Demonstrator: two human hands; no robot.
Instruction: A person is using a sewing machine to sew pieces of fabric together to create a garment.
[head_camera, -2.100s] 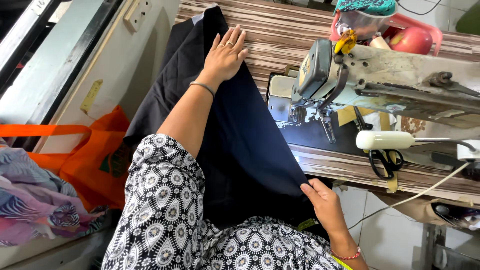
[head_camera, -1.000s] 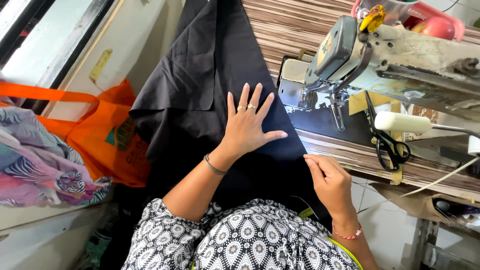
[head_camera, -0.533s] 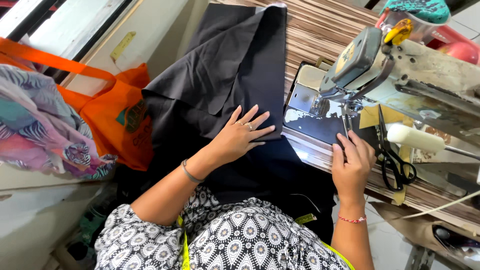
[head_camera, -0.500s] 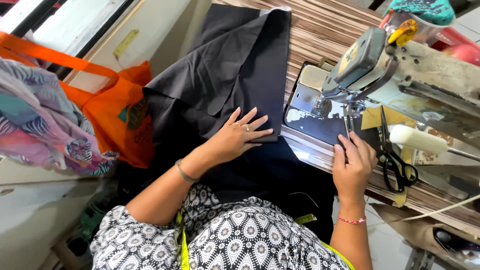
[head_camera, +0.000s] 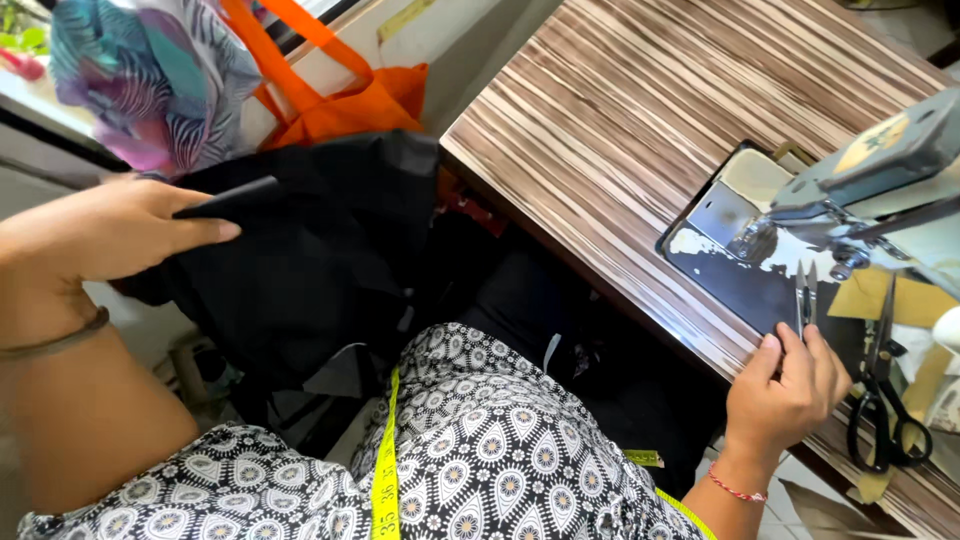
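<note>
A person seated at a striped wooden bench (head_camera: 620, 110) gripped a bundle of black fabric (head_camera: 310, 260) with the left hand (head_camera: 110, 230), fingers curled and thumb pressed over a folded edge, holding the cloth up off the bench at the near left. The fabric hung down from that grip toward the person's lap, which was covered by a black-and-white patterned garment (head_camera: 470, 450) with a yellow measuring tape (head_camera: 386, 470) draped across it. The right hand (head_camera: 785, 385) rested at the near edge of the bench, fingers closed around a small pair of thread snips (head_camera: 803, 300) whose blades pointed away toward the sewing machine (head_camera: 870, 190). The machine stood at the right, its metal plate (head_camera: 730, 225) bare beneath the needle. Black-handled scissors (head_camera: 885, 400) lay just right of the right hand. At the far left, an orange bag (head_camera: 340, 100) sat beside a colourful printed cloth (head_camera: 150, 80).
</note>
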